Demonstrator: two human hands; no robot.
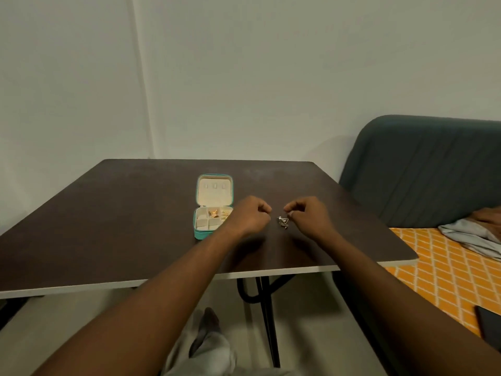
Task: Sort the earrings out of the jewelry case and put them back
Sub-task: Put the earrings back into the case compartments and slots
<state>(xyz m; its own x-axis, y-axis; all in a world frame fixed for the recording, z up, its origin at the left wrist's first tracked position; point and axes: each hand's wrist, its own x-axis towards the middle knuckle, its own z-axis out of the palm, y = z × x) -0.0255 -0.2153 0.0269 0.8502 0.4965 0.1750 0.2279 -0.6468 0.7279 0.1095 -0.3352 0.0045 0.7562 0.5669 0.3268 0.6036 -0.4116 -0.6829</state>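
A small teal jewelry case (202,234) lies open on the dark table (108,226), its cream lid flat behind it. Gold earrings (214,213) fill some of its compartments. My left hand (250,214) hovers just right of the case with fingers curled; what it holds, if anything, is too small to see. My right hand (306,213) is curled too, its fingertips just above a little pile of silvery earrings (282,222) on the table between both hands.
A grey-green sofa back (423,172) stands to the right of the table. An orange patterned cover (444,275) with a grey cloth (471,237) and a dark phone (489,327) lies at the right. My legs are under the table edge.
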